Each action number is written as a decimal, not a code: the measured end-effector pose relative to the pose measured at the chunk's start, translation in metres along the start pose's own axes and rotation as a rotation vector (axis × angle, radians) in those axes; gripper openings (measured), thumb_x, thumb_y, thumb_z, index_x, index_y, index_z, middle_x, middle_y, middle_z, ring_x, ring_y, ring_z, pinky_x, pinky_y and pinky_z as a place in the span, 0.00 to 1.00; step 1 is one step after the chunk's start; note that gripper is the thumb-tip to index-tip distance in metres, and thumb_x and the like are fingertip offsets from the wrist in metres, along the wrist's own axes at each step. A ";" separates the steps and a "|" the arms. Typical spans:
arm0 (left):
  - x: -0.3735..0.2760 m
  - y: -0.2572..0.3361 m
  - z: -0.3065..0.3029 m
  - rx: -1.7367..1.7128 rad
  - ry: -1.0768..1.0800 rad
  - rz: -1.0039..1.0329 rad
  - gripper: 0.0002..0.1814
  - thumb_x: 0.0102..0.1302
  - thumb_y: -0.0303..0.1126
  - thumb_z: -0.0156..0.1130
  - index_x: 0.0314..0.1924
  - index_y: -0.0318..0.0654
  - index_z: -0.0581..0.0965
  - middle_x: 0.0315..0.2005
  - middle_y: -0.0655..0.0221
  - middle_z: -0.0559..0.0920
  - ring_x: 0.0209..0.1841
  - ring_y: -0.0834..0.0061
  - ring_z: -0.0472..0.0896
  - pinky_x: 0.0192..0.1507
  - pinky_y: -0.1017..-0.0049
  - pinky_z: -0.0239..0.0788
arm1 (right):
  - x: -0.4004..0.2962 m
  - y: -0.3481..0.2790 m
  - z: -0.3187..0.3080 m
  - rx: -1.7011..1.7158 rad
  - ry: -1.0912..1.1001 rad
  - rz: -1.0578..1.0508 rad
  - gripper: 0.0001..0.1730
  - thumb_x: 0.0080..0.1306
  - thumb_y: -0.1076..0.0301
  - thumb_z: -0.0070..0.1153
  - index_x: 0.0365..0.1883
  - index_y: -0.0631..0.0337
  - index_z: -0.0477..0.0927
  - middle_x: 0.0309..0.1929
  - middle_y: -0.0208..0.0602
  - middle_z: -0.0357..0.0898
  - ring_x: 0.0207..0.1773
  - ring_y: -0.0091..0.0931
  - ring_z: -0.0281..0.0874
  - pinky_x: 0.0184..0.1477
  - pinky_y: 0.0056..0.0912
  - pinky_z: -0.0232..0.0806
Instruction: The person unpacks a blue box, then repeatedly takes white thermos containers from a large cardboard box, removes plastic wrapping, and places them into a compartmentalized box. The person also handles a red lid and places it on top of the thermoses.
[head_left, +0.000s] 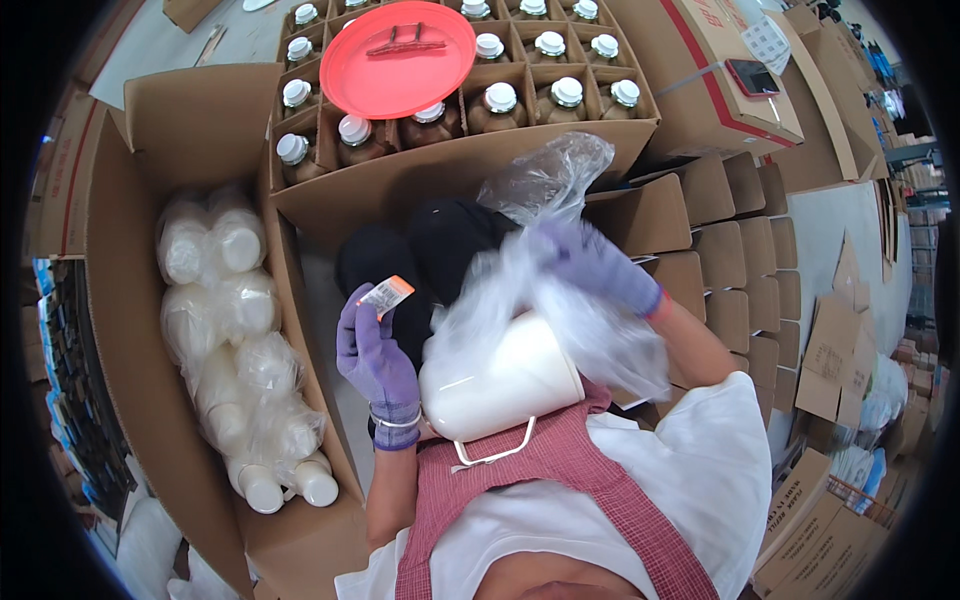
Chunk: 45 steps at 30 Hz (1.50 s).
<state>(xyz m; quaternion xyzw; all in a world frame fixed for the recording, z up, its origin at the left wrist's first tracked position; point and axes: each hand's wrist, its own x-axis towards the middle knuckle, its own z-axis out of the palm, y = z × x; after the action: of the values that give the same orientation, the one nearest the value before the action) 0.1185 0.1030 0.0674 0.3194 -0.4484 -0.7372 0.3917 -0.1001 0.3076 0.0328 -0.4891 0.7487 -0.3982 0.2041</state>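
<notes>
My left hand (379, 360), in a purple glove, holds a small orange-and-white label (387, 297) between thumb and fingers. My right hand (592, 259), gloved too and blurred, grips a clear plastic bag (551, 187) above my lap. Part of the bag hangs over a white cylindrical container (502, 379) with a white handle, which lies on its side against my red apron. Beyond my knees, glass-like bottles with white caps (499, 97) stand in a divided carton. A red plastic plate (397, 60) with small dark pieces on it rests on the bottles.
At my left, an open cardboard box (169, 367) holds several white containers in plastic bags (251, 300). Rows of folded cardboard dividers (675, 217) stand at the right. A phone (752, 78) lies on a closed carton (697, 97) at the upper right. Flattened cardboard (829, 360) lies on the floor.
</notes>
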 end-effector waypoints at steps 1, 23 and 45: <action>-0.004 0.000 -0.002 0.014 -0.003 0.001 0.14 0.74 0.31 0.57 0.53 0.30 0.79 0.51 0.64 0.82 0.50 0.77 0.81 0.54 0.75 0.73 | 0.017 0.022 -0.004 -0.202 0.188 -0.130 0.27 0.55 0.71 0.62 0.56 0.64 0.76 0.48 0.45 0.81 0.54 0.38 0.78 0.60 0.36 0.68; -0.002 -0.006 -0.008 0.147 -0.013 0.001 0.13 0.75 0.33 0.56 0.51 0.32 0.79 0.53 0.63 0.80 0.50 0.77 0.81 0.53 0.76 0.74 | 0.105 0.182 0.019 -0.454 -0.583 0.223 0.24 0.71 0.49 0.46 0.55 0.54 0.82 0.57 0.44 0.81 0.62 0.38 0.76 0.65 0.38 0.62; 0.005 -0.019 0.006 0.027 0.046 -0.037 0.13 0.75 0.31 0.57 0.52 0.30 0.78 0.53 0.61 0.81 0.52 0.74 0.80 0.57 0.73 0.73 | 0.064 -0.010 -0.055 -0.515 0.433 0.036 0.18 0.62 0.61 0.61 0.46 0.63 0.79 0.46 0.43 0.81 0.49 0.43 0.80 0.53 0.42 0.72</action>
<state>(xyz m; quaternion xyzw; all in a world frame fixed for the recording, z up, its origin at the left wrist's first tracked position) 0.1054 0.1063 0.0517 0.3497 -0.4433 -0.7308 0.3836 -0.1608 0.2703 0.0796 -0.4154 0.8592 -0.2871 -0.0828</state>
